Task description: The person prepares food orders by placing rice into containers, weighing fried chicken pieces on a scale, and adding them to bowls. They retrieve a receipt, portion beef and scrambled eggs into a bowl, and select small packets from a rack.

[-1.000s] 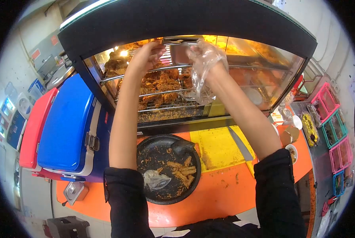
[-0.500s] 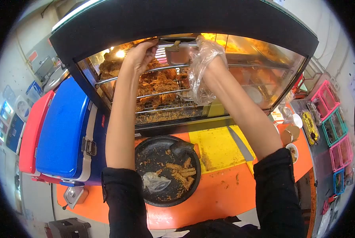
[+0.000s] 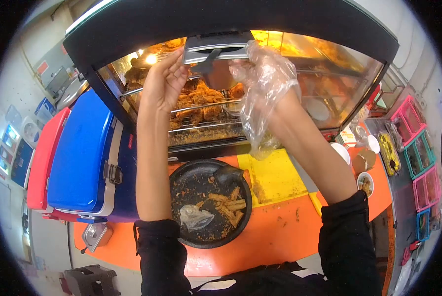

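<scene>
At the top of the display cabinet (image 3: 310, 138), I hold a shiny rectangular metal pan (image 3: 226, 51) with a dark utensil handle across it. My left hand (image 3: 165, 79) is bare, its fingers curled at the pan's left edge. Around the right edge close the fingers of my right hand (image 3: 268, 69), which wears a loose clear plastic glove (image 3: 260, 118). Behind and below the pan, browned fried chicken (image 3: 201, 93) sits on wire racks. Most of the pan's contents are hidden.
A black round pan (image 3: 181, 180) with fried strips and crumpled plastic stands on the orange table (image 3: 275, 241). Beside it are a yellow cutting board (image 3: 275, 182) and a knife (image 3: 304, 173). Blue (image 3: 83, 153) and red coolers (image 3: 43, 163) stand left. Small cups (image 3: 365, 181) are right.
Both hands have brought the metal pan closer and slightly higher; more of its rim shows. My gloved right hand has drawn back from the cabinet.
</scene>
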A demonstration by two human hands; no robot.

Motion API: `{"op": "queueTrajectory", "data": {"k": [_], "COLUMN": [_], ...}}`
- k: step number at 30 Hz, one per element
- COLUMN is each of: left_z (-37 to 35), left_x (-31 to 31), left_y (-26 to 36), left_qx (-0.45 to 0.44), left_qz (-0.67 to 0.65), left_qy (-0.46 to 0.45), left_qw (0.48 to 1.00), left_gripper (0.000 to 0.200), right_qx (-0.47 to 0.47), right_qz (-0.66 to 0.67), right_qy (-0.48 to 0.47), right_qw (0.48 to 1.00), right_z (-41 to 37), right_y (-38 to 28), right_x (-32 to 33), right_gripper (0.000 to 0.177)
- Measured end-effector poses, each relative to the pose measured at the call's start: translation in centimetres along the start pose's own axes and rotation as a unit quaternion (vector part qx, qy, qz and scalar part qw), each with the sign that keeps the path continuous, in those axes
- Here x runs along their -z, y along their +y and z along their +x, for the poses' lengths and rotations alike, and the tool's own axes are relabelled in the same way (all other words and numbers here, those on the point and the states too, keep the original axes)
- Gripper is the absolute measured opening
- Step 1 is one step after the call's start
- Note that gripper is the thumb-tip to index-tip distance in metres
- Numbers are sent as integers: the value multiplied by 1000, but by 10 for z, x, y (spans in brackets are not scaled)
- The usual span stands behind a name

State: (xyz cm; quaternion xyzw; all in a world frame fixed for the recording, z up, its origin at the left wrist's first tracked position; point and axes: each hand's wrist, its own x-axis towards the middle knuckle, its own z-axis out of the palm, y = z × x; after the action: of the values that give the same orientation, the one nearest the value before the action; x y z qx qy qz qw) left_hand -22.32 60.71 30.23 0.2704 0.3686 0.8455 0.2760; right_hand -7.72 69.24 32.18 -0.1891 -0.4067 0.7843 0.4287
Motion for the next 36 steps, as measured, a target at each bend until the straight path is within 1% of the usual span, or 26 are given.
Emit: {"op": "queueTrajectory", "data": {"k": [2, 3, 4, 6, 8, 10, 11, 12, 13, 14, 15, 16, 17, 18, 19, 21, 22, 24, 25, 26, 27, 29, 30, 33, 34, 36], "left_z": [-15, -22, -28, -42, -70, -97, -112, -126, -142, -157, -172, -189, -209, -226, -243, -275, -290, -314, -326, -338, -349, -372, -381, -405, -411, -425], "left_x": [-5, -7, -1, 0, -12, -19, -23, -29, -36, -33, -33, -38, -48, -57, -58, -49, -48, -76, -87, -97, -107, -129, -144, -191, -203, -219], "left_y": [1, 2, 0, -6, -14, -24, -32, -40, -51, -64, -81, -99, -112, -126, -142, -186, -208, -242, -262, -282, -301, -335, -351, -390, -402, -417], "left_qx": [0, 4, -12, 13, -12, 0, 19, 35, 64, 93, 118, 142, 172, 198, 243, 329, 369, 425, 425, 461, 496, 512, 529, 542, 541, 549], "left_qz": [32, 115, 119, 182, 163, 195, 188, 181, 185, 163, 167, 170, 134, 96, 93, 100, 108, 117, 115, 119, 123, 115, 106, 71, 66, 68], "left_qy": [-25, 10, -46, -3, -29, -21, -24, -28, 4, -20, -15, -10, -17, -26, -10, 19, 34, 66, 66, 64, 62, 63, 62, 127, 141, 162], "left_qw": [999, 993, 992, 983, 986, 981, 982, 982, 981, 982, 979, 975, 976, 975, 965, 939, 923, 895, 896, 877, 857, 849, 839, 827, 827, 817], "left_gripper": [31, 38, 42, 38, 33, 30, 30, 30, 31, 31, 31, 31, 32, 33, 35, 39, 40, 41, 41, 43, 44, 44, 44, 41, 41, 42], "right_qx": [9, 13, 65, 51, 58, 51, 40, 42, 38, 30, 25, 12, -6, -4, -3, -30, -51, -72, -90, -109, -111, -132, -138, -123, -134, -142], "right_qz": [-7, 18, -1, -7, -15, -11, 66, 65, 21, -22, -65, -74, -83, -120, -158, -141, -143, -148, -142, -136, -137, -243, -248, -265, -269, -184], "right_qy": [-25, -37, -47, -42, -14, -35, -110, -101, -58, -14, 28, 62, 96, 106, 116, 134, 146, 159, 189, 218, 216, 213, 206, 168, 158, 134], "right_qw": [1000, 999, 997, 998, 998, 998, 991, 992, 997, 999, 997, 995, 992, 987, 981, 981, 978, 974, 968, 960, 960, 937, 936, 941, 941, 963], "right_z": [-10, -22, -26, -49, -66, -83, -85, -93, -107, -124, -138, -148, -161, -175, -188, -212, -223, -242, -250, -258, -265, -274, -278, -284, -280, -279], "right_y": [1, -2, 0, -5, -5, -7, 4, 3, 1, 1, 0, 5, 12, 13, 14, 16, 18, 22, 23, 21, 16, 1, -5, -32, -39, -46], "right_x": [11, 19, 24, 39, 59, 81, 110, 126, 139, 152, 166, 186, 209, 228, 248, 293, 319, 372, 398, 423, 447, 495, 520, 582, 598, 623], "right_gripper": [14, 12, 12, 14, 15, 16, 20, 20, 25, 29, 34, 35, 36, 35, 35, 21, 21, 22, 25, 29, 29, 22, 22, 21, 21, 22]}}
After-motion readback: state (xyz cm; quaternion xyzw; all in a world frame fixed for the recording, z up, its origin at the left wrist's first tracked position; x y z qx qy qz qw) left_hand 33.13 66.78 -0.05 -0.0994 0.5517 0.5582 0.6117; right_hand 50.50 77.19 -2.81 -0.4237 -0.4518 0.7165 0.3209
